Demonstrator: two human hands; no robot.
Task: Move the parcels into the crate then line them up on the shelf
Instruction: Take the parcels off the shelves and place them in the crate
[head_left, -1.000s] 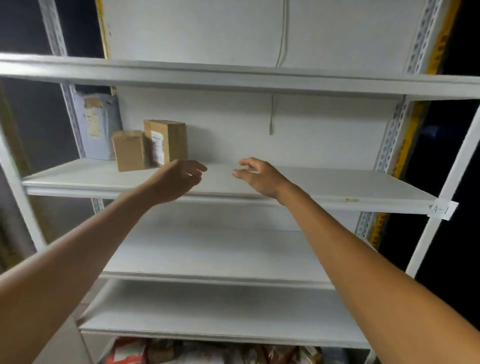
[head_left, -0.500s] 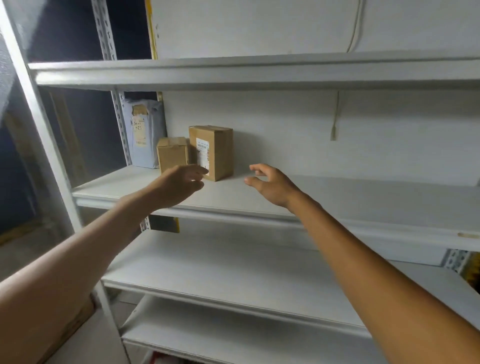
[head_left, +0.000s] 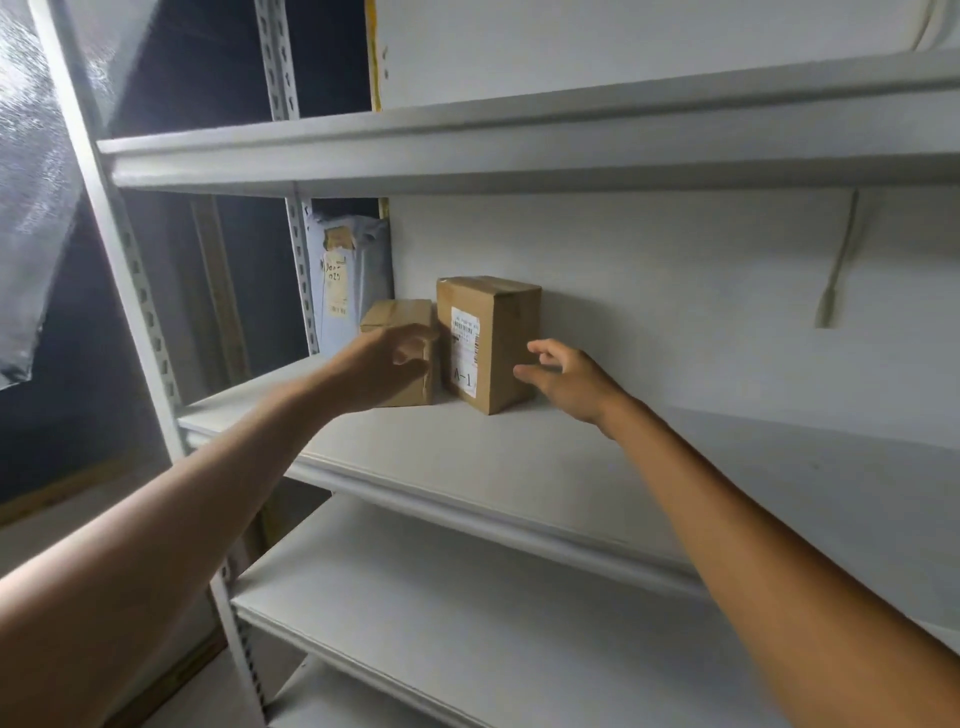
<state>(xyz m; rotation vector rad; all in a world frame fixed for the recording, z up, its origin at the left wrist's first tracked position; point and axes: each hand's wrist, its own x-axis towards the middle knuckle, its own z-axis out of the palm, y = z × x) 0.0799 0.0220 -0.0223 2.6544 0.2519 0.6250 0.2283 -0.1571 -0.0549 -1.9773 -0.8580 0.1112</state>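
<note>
Tall box (head_left: 488, 340) standing upright on the shelf (head_left: 519, 457), label facing out, back close to the rear wall (head_left: 675, 291). Left of the tall box and touching it, a shorter box (head_left: 402, 353); further left, a grey mailer bag (head_left: 348, 280) propped on end against the upright post (head_left: 301, 270) — a row started from the corner, probably to keep the rest of the shelf free. Right hand (head_left: 566, 382) just right of the tall box, fingers spread, gripping nothing, thumb near its side face. Left hand (head_left: 384, 364) in front of the shorter box, loosely curled, empty as far as visible; contact unclear. Likely squaring or taking hold of the pair. No crate in view.
</note>
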